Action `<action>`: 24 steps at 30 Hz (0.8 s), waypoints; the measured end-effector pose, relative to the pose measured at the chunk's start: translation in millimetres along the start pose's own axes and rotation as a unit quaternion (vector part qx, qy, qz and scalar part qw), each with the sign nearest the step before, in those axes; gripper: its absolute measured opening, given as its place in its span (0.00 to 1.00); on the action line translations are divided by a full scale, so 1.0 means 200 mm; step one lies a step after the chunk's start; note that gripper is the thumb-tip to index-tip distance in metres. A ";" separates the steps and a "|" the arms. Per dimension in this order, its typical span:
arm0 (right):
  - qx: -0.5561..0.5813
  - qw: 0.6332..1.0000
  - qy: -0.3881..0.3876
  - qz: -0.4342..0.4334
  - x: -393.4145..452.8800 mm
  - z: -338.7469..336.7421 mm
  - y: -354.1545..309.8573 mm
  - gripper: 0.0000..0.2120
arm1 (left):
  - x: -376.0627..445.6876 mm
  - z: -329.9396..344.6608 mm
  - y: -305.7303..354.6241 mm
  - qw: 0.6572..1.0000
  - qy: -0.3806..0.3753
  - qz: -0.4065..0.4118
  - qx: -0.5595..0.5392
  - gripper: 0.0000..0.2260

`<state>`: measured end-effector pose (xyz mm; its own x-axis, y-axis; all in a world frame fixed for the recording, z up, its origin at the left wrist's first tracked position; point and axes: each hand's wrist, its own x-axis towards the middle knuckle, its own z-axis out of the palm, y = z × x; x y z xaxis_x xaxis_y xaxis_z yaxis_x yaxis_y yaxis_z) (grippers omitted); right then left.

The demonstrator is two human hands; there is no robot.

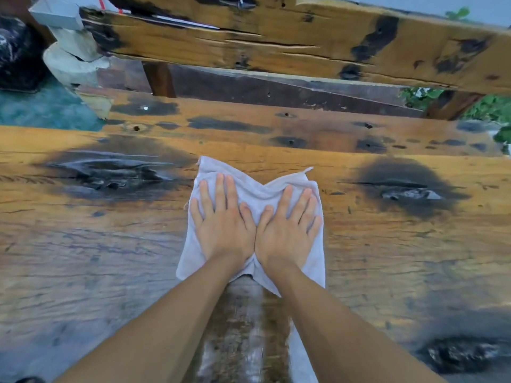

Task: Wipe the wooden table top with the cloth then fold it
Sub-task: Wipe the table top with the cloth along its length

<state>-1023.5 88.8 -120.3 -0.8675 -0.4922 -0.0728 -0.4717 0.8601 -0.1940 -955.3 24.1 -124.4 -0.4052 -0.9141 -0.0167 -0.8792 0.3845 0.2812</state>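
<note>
Left hand: my left hand (221, 225) lies flat on the cloth, fingers straight and slightly spread, palm pressing down.
Right hand: my right hand (287, 230) lies flat beside it — thumbs and inner edges touching, fingers straight.
Cloth: the pale grey cloth (257, 186) sits under both palms, its far corners sticking out beyond my fingertips.
Table top: the wooden table top (96, 244) carries dark burnt-looking patches to either side of my hands — a wet-looking streak runs between my forearms.
Beyond my fingertips: a wooden bench backrest (276, 42).
</note>
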 end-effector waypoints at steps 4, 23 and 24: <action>0.005 0.999 0.000 -0.048 0.26 -0.02 -0.07 0.29 | 0.27 0.01 0.08 0.999 0.002 0.036 0.018 0.27; 0.006 0.989 -0.024 -0.145 0.75 -0.07 -0.23 0.26 | 0.73 0.00 0.23 0.994 0.006 0.085 0.065 0.24; 0.007 0.988 -0.024 -0.150 0.74 -0.07 -0.21 0.26 | 0.71 0.00 0.23 0.995 0.008 0.083 0.063 0.24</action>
<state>-1134.4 -19.3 -108.3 -0.6803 -0.7307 -0.0569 -0.7037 0.6729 -0.2281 -1054.5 -88.1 -114.5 -0.5435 -0.8387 0.0355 -0.8259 0.5418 0.1558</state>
